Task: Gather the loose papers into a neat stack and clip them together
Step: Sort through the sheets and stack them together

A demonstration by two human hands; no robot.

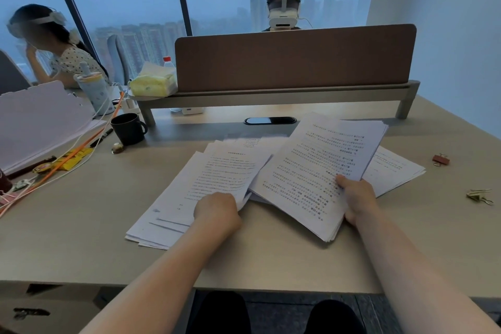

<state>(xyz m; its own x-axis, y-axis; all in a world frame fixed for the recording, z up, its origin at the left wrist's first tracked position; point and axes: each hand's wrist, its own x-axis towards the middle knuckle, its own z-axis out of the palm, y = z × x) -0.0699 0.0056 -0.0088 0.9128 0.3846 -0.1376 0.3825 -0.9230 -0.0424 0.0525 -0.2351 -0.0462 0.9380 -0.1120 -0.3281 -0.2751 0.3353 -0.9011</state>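
the loose papers (217,184) lay in several fanned groups across the middle of the desk (81,225), not yet one stack. a thick bundle (311,171) on the right was tilted up off the surface, its far end raised, and overlapped more sheets (393,168) lying flat beneath and beyond it. the right hand (357,200) gripped this bundle at its near right edge, thumb closed on top and fingers wrapped underneath, out of sight. the left hand (217,210) was curled shut on the near right corner of the left group, pinching the top sheets, which bent a little at the grip.

the sheets looked thin, light and floppy; they would probably slide over each other easily and sag if held by one corner, so the better hold seemed to be both long edges, squaring the pile by tapping it on the desk.

a brown binder clip (440,160) sat well apart to the right, unused, with a second, greenish clip (478,196) nearer the edge. a black mug (127,129) stood to the far left, clear of the papers
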